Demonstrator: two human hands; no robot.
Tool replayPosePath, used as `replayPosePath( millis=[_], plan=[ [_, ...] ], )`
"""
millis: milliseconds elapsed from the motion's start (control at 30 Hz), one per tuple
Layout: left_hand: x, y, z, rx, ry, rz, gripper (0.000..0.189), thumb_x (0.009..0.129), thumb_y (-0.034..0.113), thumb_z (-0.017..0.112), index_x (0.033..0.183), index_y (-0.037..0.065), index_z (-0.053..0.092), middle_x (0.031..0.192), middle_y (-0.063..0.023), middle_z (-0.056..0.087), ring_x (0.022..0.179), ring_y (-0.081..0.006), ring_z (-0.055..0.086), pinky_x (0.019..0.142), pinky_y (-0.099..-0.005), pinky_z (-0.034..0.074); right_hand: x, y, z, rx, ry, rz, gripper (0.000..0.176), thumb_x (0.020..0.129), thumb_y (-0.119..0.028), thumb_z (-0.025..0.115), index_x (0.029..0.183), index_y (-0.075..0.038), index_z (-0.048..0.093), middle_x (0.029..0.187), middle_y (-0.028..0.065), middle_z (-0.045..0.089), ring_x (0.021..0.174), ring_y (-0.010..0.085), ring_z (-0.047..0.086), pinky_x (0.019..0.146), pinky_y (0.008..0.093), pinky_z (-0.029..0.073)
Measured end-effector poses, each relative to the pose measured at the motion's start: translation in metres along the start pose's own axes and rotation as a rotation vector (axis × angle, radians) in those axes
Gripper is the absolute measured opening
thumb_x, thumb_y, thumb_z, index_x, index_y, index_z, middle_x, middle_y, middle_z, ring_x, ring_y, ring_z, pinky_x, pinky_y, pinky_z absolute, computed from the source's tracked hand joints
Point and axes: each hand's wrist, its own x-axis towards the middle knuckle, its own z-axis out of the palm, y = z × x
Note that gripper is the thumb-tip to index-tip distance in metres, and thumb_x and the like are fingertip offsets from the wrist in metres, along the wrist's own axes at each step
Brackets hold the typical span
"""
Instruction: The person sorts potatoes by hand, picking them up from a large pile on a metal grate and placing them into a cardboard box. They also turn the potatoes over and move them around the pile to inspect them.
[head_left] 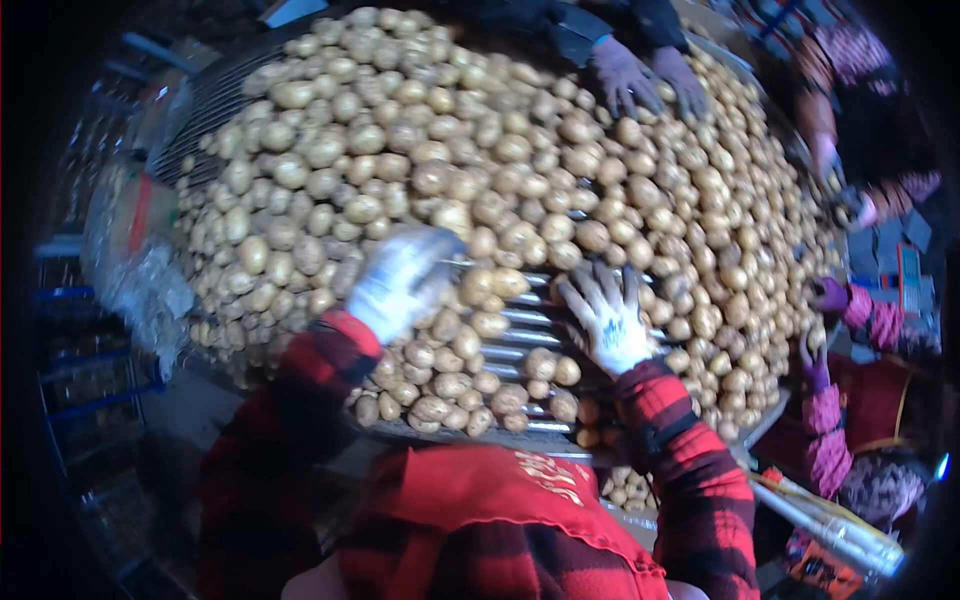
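So the right hand [605, 318], in a white work glove, is flat open with the fingers fanned out, palm down. Its fingertips sit at the edge of the potatoes [420, 150], right where the pile thins out over the metal rollers [520, 322]. The left hand [402, 280] also wears a white glove, but it's a total smear of blur, so honestly can't tell if it's open or closed on anything. It's up over the near edge of the heap, a bit left of the other hand. Both sleeves are red and black plaid.

Between and below the two hands there's a smaller bunch of spuds [450, 375] lying loose on the rollers, with bare bars showing through beside them. Past that, the pile is packed wall to wall across the whole table, all the way to the far side.

Other people are around it too. Across the table a pair of purple gloves [650, 78] rests on the pile, fingers down. Off to the right there's someone in a pink sleeve [825, 440] with another purple glove [830, 295] at the table's edge. On the left side a crinkly plastic sack [135, 255] hangs beside the table.
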Motion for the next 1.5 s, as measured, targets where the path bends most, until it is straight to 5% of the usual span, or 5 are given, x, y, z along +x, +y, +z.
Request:
replayPosePath(
  millis=[300,533,733,1233,1500],
  plan=[
    [-0.032,-0.086,-0.118,0.585,0.683,-0.204,0.052,0.096,0.021,0.069,0.144,0.004,0.058,0.144,-0.0221,0.060,0.132,-0.0427,0.057,0.115,-0.0516,0.042,0.109,0.020,-0.052,-0.065,0.197,0.057,0.063,0.089,-0.030,0.078,0.145,-0.011,0.058,0.146,0.0150,0.058,0.136,0.0374,0.051,0.118,0.0629,0.030],
    [-0.021,-0.136,-0.140,0.136,0.570,-0.657,0.058,0.095,0.046,0.071,0.143,0.014,0.059,0.141,-0.0197,0.060,0.127,-0.0405,0.060,0.107,-0.0479,0.050,0.366,-0.093,-0.033,0.260,0.282,-0.437,0.055,0.104,-0.043,0.059,0.146,-0.008,0.056,0.146,0.0189,0.060,0.135,0.0376,0.056,0.111,0.0514,0.042],
    [-0.009,-0.111,-0.132,-0.027,0.598,-0.768,0.063,0.091,0.048,0.078,0.138,0.011,0.060,0.135,-0.0189,0.062,0.115,-0.0374,0.067,0.095,-0.0465,0.057,0.430,-0.138,-0.023,0.529,-0.130,-0.124,0.065,0.102,-0.059,0.058,0.138,-0.004,0.062,0.148,0.0254,0.056,0.134,0.0415,0.057,0.113,0.0483,0.046],
    [0.080,0.012,0.068,-0.736,0.465,-0.478,0.076,0.090,0.026,0.076,0.155,0.008,0.040,0.156,-0.0242,0.041,0.141,-0.0337,0.050,0.117,-0.0400,0.045,0.212,-0.028,-0.037,-0.256,-0.222,-0.076,0.060,0.082,-0.036,0.075,0.140,-0.024,0.064,0.162,0.0120,0.043,0.154,0.0468,0.027,0.118,0.0720,0.028],
    [0.130,0.090,0.156,0.020,0.127,0.021,0.075,0.095,0.053,0.062,0.163,0.029,0.041,0.168,-0.0141,0.038,0.155,-0.0529,0.019,0.124,-0.0745,0.007,0.054,0.056,-0.003,-0.063,0.005,0.480,0.083,0.083,-0.027,0.076,0.158,-0.015,0.045,0.168,0.0128,0.036,0.151,0.0451,0.035,0.119,0.0642,0.033]
  ],
)
